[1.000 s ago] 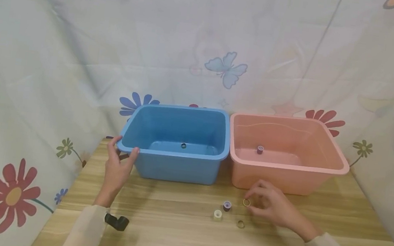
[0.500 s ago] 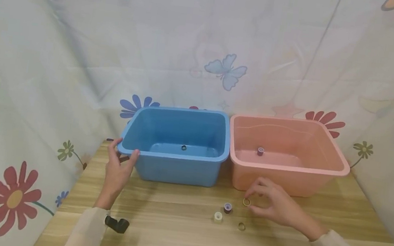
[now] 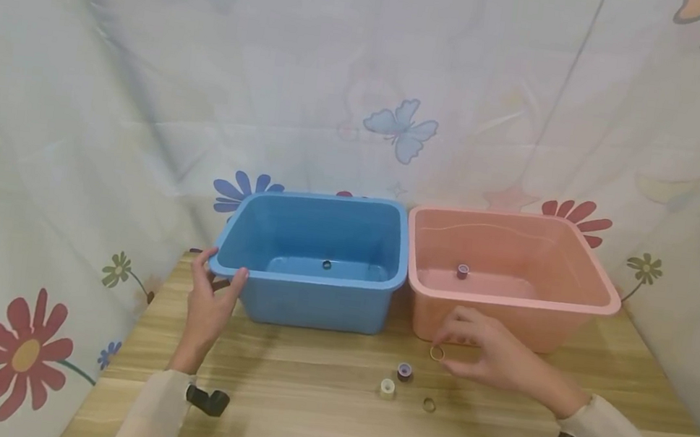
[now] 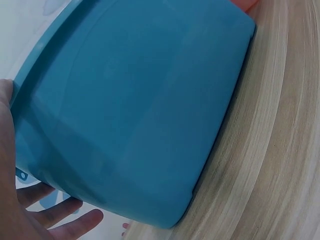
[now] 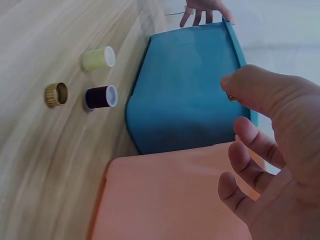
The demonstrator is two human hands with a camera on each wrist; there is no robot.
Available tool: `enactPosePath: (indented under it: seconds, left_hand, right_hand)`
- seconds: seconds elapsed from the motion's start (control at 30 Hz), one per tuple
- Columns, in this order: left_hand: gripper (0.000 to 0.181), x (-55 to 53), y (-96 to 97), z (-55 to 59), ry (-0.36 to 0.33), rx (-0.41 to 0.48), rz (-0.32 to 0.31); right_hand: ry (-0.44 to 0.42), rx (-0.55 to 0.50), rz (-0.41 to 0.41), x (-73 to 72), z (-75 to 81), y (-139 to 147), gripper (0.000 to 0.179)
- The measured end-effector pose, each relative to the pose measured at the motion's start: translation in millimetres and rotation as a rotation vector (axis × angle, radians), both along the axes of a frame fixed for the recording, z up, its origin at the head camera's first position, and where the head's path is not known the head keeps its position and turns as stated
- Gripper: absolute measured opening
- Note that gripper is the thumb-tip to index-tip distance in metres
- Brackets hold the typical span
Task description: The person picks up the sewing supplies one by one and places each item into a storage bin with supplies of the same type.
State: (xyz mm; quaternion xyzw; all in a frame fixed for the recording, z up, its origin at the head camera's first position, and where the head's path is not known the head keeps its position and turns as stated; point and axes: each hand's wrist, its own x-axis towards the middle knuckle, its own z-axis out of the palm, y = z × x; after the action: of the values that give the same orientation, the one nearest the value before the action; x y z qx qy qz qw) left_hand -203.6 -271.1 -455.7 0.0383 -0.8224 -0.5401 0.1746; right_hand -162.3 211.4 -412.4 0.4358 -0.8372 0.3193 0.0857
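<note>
The right hand (image 3: 487, 357) has its grip pinched on a gold ring (image 5: 231, 98), over the desk (image 3: 311, 425), in front of the pink tub (image 3: 553, 327)! The left hand (image 3: 209, 314), grip clasping the blue tub (image 3: 316, 305) at its near-left corner. Below, a pale yellow spool (image 5: 96, 59) stands beside a dark purple spool (image 5: 97, 97), a second ring (image 5: 51, 95) near.

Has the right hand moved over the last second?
Yes: in the head view, the right hand sits higher against the pink bin, nearer its rim.
</note>
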Motion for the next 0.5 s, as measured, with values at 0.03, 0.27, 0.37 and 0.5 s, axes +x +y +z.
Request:
enactPosePath:
  seconds: [0.03, 0.27, 0.37, 0.5]
  left_hand:
    - [0.079, 0.2, -0.1, -0.2, 0.002, 0.001, 0.000]
    - [0.079, 0.6, -0.8, -1.2, 0.000, 0.011, -0.001]
    - [0.078, 0.2, -0.9, -1.5, 0.000, 0.013, -0.004]
    - [0.078, -0.5, -0.8, -1.3, 0.001, 0.012, -0.006]
  right_hand:
    - [-0.001, -0.004, 0.011, -0.8, 2.3, 0, 0.030]
    - [0.025, -0.005, 0.037, -4.9, 19.9, -2, 0.034]
    - [0.027, 0.016, 0.023, -6.8, 26.9, -3, 0.033]
    - [0.025, 0.034, 0.020, -10.9, 36.0, -5, 0.032]
